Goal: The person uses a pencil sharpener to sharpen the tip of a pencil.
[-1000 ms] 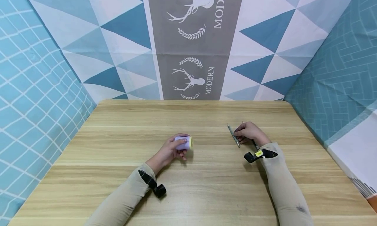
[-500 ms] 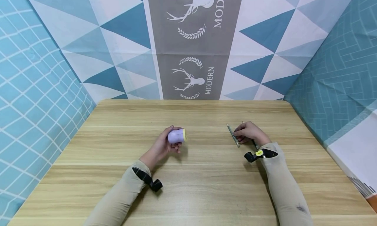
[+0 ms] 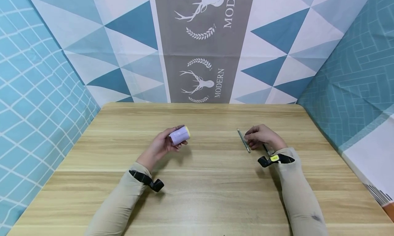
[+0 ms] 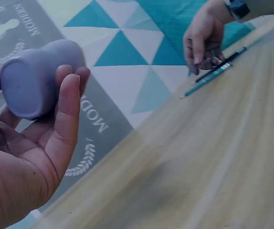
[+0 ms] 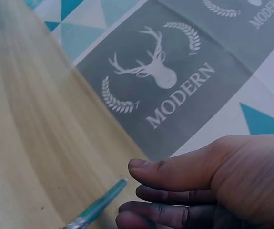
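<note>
My left hand (image 3: 160,145) grips a lilac cup-shaped container (image 3: 180,135) with a yellow end, holding it tilted above the table. In the left wrist view, the smooth flat base of this container (image 4: 27,88) faces the camera, and thumb and fingers wrap its sides. On the right, my right hand (image 3: 261,136) hovers with loosely bent fingers beside a slim teal pen (image 3: 243,140) lying on the table. A second, dark pen (image 4: 222,63) lies alongside, partly hidden under the hand in the head view. Nothing shows between the right thumb (image 5: 175,169) and fingers.
The wood-grain table (image 3: 197,201) reaches back to a patterned wall cloth (image 3: 200,58). Tiled-pattern cloths (image 3: 37,92) hang at both sides. Each wrist wears a black camera strap (image 3: 144,179).
My left hand has moved left and away from me with the lilac container, turning it to a steeper tilt. The right hand has shifted slightly, staying by the pens.
</note>
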{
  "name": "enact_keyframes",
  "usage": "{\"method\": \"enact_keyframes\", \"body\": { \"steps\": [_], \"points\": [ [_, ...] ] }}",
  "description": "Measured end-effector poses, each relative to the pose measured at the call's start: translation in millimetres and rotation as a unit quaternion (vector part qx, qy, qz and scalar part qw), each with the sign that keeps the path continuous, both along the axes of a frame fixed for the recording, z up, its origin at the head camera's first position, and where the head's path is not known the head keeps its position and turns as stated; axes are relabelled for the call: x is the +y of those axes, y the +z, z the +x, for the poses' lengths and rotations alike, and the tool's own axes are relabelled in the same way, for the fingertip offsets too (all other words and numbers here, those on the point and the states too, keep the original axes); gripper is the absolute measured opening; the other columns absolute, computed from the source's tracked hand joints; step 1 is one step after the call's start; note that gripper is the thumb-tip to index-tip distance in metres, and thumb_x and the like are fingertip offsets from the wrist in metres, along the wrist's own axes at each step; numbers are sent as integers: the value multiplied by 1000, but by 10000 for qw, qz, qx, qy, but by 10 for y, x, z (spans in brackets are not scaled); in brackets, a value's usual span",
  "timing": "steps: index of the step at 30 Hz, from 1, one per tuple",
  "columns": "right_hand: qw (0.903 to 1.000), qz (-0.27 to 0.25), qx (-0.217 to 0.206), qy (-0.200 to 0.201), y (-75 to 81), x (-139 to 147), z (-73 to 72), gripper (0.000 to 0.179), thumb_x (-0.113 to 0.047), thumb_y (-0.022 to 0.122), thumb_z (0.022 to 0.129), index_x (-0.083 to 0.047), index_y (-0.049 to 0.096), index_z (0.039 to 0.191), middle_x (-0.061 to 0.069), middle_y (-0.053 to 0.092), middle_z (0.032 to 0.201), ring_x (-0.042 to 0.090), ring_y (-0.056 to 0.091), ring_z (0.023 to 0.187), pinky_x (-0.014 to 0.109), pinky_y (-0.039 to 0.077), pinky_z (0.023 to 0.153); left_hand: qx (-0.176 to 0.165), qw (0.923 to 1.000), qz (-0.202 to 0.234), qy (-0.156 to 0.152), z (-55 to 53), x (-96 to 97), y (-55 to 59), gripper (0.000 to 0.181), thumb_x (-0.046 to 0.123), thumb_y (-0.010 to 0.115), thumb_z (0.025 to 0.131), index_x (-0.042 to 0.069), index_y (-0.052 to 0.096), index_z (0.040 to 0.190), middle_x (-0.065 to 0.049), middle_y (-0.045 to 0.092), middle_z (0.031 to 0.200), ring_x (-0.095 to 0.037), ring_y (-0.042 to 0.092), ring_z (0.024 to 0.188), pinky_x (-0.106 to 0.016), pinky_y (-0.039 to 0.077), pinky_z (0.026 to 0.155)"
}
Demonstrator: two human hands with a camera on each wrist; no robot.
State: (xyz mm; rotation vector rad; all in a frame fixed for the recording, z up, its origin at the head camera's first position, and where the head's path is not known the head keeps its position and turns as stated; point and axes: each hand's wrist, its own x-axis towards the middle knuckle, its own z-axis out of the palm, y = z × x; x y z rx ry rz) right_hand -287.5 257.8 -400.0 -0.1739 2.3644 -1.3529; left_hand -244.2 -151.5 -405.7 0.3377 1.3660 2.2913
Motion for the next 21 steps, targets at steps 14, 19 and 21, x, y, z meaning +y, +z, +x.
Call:
{"method": "enact_keyframes", "body": {
  "steps": [14,19,21],
  "points": [
    [9990,-55,365,233,207,-54,91,47,-15,64,96,17,51,128,20,67,95,22,67,78,41,63,69,-162,9975,592,351,-57,-213,108,40,0,41,103,8,42,142,-15,65,113,-32,70,95,-37,60,85],
    [9978,-26,541,376,276,-118,139,47,-16,63,97,16,52,129,23,67,96,25,67,78,39,63,68,40,9971,604,456,-70,-254,111,33,-7,50,97,5,52,129,-12,66,116,-29,68,103,-35,58,91],
    [9971,-25,605,464,299,-137,155,46,-16,63,98,16,52,129,24,66,97,28,67,80,39,63,68,131,9970,554,534,-78,-276,105,36,-9,53,95,1,52,130,-11,65,116,-27,67,106,-34,57,93]
  ]
}}
